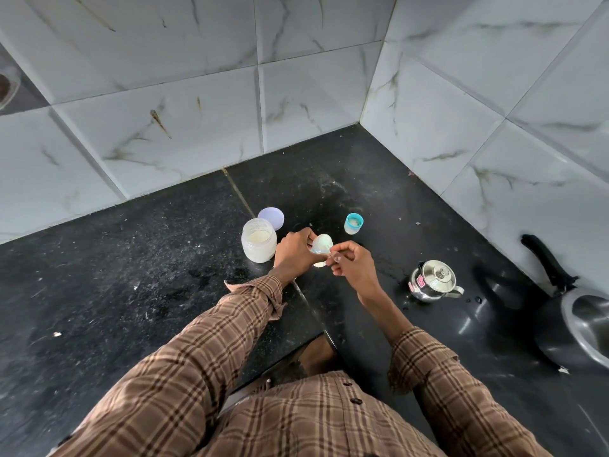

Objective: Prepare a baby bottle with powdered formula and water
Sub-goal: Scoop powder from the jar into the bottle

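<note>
My left hand (293, 255) grips the baby bottle (321, 245), fingers curled round its side, holding it tilted with the open mouth facing towards me above the black bench (131, 291). My right hand (354, 263) is just right of the bottle, fingers pinched on something small and thin at the bottle's rim; it is too small for me to tell what it is.

Just left of the bottle, touching my left hand's knuckles or nearly so, stands the open formula jar (258, 240), clear plastic with pale powder in it. Its lilac lid (271, 218) lies behind the jar, leaning by its far side. Beyond and right of the bottle, apart from it, stands a small cup with a teal rim (353, 223), with something whitish inside.

Well to the right of the bottle, near my right forearm, sits a small steel kettle (433, 281) with its lid on and a pink sticker on its side. Farther right of the bottle, at the bench edge by the tiled wall (461, 94), lies a dark pan with a black handle (573, 311).
</note>
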